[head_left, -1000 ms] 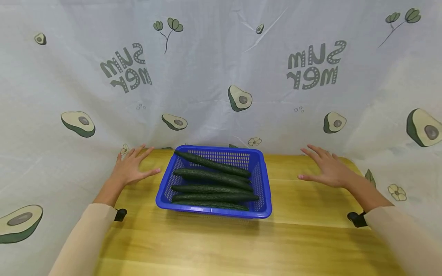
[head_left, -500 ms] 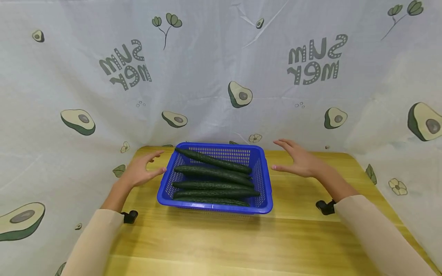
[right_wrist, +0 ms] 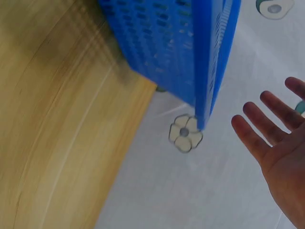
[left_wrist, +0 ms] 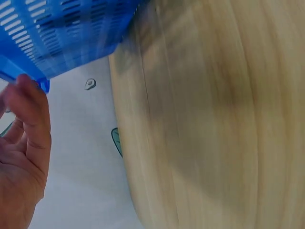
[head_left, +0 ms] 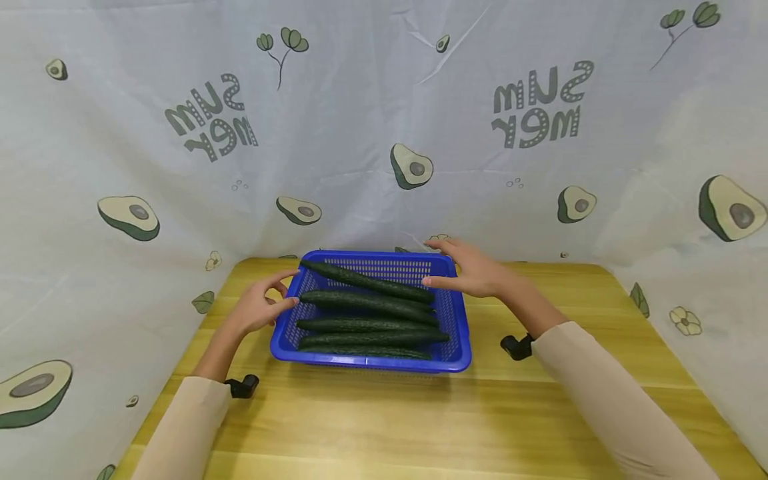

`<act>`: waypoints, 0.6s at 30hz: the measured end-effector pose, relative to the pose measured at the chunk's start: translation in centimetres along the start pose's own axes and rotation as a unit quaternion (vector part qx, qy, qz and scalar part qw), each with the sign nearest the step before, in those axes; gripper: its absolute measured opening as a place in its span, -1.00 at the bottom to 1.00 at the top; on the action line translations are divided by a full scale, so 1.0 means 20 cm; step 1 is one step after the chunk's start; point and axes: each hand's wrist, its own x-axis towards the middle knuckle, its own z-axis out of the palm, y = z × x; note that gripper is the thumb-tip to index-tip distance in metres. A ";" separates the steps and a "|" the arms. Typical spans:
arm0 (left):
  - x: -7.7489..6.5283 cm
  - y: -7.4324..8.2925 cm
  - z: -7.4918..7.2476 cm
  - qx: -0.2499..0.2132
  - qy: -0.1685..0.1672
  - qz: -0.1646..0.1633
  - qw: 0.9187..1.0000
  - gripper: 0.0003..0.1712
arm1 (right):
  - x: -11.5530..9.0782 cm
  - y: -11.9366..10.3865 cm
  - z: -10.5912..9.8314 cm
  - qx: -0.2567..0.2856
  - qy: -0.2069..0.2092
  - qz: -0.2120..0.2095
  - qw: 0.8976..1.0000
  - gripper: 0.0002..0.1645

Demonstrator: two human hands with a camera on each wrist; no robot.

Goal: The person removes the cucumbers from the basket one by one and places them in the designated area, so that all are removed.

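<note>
A blue plastic basket (head_left: 366,363) with slotted walls stands on the wooden table, holding several long dark green cucumbers (head_left: 369,303) laid crosswise. At its left rim is my left hand (head_left: 261,307), thumb and index finger apart and bent loosely at the edge. The left wrist view shows those fingertips (left_wrist: 29,86) right at the rim's corner. My right hand (head_left: 471,267) hovers over the right rim with thumb and fingers spread, overlapping the rear right corner in the head view. From the right wrist, its straight fingers (right_wrist: 271,124) appear beside the basket wall (right_wrist: 162,52), holding nothing.
The yellow wooden table (head_left: 384,427) extends in front of the basket and to both sides. A pale curtain (head_left: 354,133) printed with avocados hangs close behind the table's back edge. Black wrist mounts (head_left: 516,347) sit below both hands.
Both hands have moved inward toward the basket: the left to its left rim, the right leftward from well outside to over its right rim. Basket and cucumbers stay in place.
</note>
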 end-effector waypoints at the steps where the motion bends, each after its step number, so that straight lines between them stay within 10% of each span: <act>1: 0.00 0.00 0.00 -0.001 0.003 -0.002 1.000 -0.25 | 0.02 -0.01 0.01 -0.001 0.000 -0.006 1.000 0.04; 10: 0.00 -0.01 0.05 -0.009 0.009 -0.028 1.000 -0.27 | 0.17 -0.14 0.08 0.028 -0.029 -0.038 0.998 -0.06; 18: -0.01 0.01 0.11 -0.111 0.006 -0.068 0.992 -0.34 | 0.31 -0.20 0.14 0.040 -0.043 -0.039 0.998 -0.08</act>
